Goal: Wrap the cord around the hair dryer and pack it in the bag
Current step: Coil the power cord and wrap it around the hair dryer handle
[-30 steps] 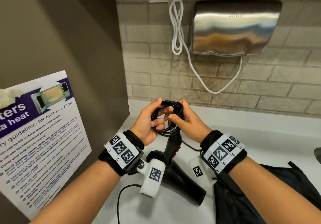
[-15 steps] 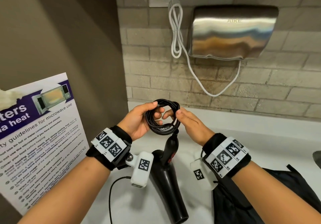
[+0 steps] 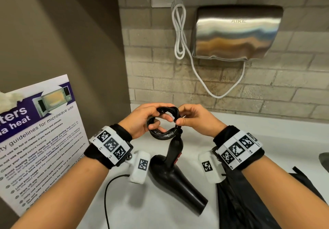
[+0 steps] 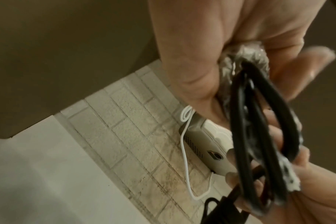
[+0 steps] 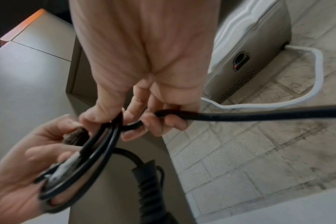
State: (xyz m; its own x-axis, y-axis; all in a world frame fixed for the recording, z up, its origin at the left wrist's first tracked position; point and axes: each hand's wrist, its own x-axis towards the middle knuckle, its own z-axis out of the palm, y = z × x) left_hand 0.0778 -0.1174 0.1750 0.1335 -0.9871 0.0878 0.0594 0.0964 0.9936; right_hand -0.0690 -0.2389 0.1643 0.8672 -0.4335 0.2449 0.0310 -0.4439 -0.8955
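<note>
So right now both hands are up in front of the tiled wall, working a bundle of black cord [image 3: 162,122] into a small coil just above the hair dryer's handle. The left hand [image 3: 140,120] has its fingers curled through the loops, holding the coil together. The right hand [image 3: 194,118] pinches the loose end of the cord against the coil, and from the right wrist view that strand looks like it's being passed around the bundle. So neither grip is wide; both are closed on the cord.

The hair dryer [image 3: 175,173] hangs below the coil with its nozzle pointing down toward the counter [image 3: 284,136]; I can't tell if it's touching or just hovering. The black bag [image 3: 249,202] lies on the counter just to the right, under the right forearm.

My guess is the coil is nearly done and the tail still needs securing. To do this bit well: keep the left hand's hold firm so the loops don't spring apart, pull the tail snug but not hard (tight bends near the strain relief by the handle are what kill these cords), and tuck the end under a loop. Then the bag needs opening before the dryer goes in.
</note>
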